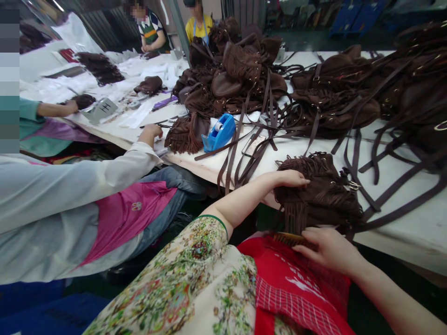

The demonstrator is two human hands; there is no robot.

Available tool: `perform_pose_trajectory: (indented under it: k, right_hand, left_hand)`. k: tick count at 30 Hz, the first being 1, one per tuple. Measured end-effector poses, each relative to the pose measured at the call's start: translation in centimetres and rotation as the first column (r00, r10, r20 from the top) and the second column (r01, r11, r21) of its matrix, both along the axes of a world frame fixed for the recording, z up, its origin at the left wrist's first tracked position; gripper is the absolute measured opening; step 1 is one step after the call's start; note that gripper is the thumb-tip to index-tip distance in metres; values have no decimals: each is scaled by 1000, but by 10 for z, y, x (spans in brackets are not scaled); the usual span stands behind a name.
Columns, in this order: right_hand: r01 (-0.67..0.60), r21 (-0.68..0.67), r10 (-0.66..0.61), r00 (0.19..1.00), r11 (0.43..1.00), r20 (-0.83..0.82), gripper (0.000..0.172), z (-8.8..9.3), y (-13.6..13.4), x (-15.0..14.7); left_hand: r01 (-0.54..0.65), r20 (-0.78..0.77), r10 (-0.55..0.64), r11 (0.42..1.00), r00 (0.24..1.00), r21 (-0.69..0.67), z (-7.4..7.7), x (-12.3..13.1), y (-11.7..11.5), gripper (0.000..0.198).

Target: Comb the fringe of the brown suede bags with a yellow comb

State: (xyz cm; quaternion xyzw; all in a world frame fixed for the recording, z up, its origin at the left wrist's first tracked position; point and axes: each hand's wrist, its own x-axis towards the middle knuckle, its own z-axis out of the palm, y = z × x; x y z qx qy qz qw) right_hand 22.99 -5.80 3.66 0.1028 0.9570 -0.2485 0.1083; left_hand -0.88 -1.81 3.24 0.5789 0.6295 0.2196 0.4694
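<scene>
A brown fringed bag (323, 195) lies at the near edge of the white table (401, 228), its fringe hanging over the edge. My left hand (291, 179) rests flat on the bag's left side and presses it down, fingers lying together. My right hand (326, 246) is closed on a brown comb (289, 239) held just under the hanging fringe, its teeth at the fringe ends. A red apron (296, 284) covers my lap below.
A heap of brown fringed bags (237, 70) and long straps (251, 149) covers the table's middle and right. A blue tape dispenser (220, 132) stands beside another fringed bag (185, 135). A co-worker's white sleeve (87, 186) reaches to the table on my left; other people work farther off.
</scene>
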Motion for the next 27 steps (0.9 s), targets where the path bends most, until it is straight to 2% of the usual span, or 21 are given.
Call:
perform_pose_trajectory:
  k: [2,3,5,8,10,12,13,14,15,18,19,21,22,24,26,27]
  right_hand:
    - [87,-144,-86,996,986,11,44,-3,4,4]
    - [138,-240,-136,990,961,22,44,-6,7,6]
    - [243,-432,-249,968,869,43,45,-13,14,10]
    - [361,-636,-406,910,682,81,45,-17,22,14]
    - [412,-711,-488,866,571,109,45,-15,26,14]
    - [444,-754,-556,821,484,127,47,-12,29,13]
    - [450,-763,-576,808,465,125,48,-11,31,12]
    - [447,-762,-581,806,468,116,47,-10,32,10]
    - [435,-752,-568,817,495,99,46,-9,32,8]
    - [416,-646,-511,859,640,47,42,-7,23,-1]
    - [416,-603,-495,868,680,40,41,-5,16,-4]
    - [374,-548,-423,905,748,39,39,4,-3,-9]
    - [317,-536,-355,934,783,35,37,11,-13,-10]
    - [162,-508,-193,981,846,-9,35,27,-28,-10]
    - [69,-436,-131,985,897,-115,35,42,-29,-8]
    - [84,-380,-163,970,921,-182,35,47,-22,-8]
  left_hand:
    - [-4,-20,5,999,1000,42,2,-1,-7,29]
    - [-6,-6,6,997,1000,76,4,-1,-12,28]
    - [1,85,-15,988,996,157,9,-2,-27,29]
    - [98,287,-154,975,945,200,16,5,-53,33]
    - [183,381,-213,977,900,113,14,15,-68,38]
    - [203,409,-172,979,896,-33,6,26,-76,40]
    - [184,409,-130,978,903,-96,2,31,-78,40]
    - [154,409,-85,978,909,-139,-3,35,-79,40]
    - [114,412,-38,980,910,-162,-7,39,-78,39]
    - [-65,367,109,989,924,-131,-10,45,-72,39]
    - [-132,291,154,987,944,-93,-9,46,-70,38]
    - [-227,23,226,973,974,41,-5,49,-66,30]
    - [-226,-136,241,967,961,117,-3,50,-65,25]
    - [-141,-385,217,966,897,216,3,53,-65,16]
    - [-2,-489,125,970,863,244,8,55,-71,17]
    - [70,-507,68,966,859,249,9,56,-77,19]
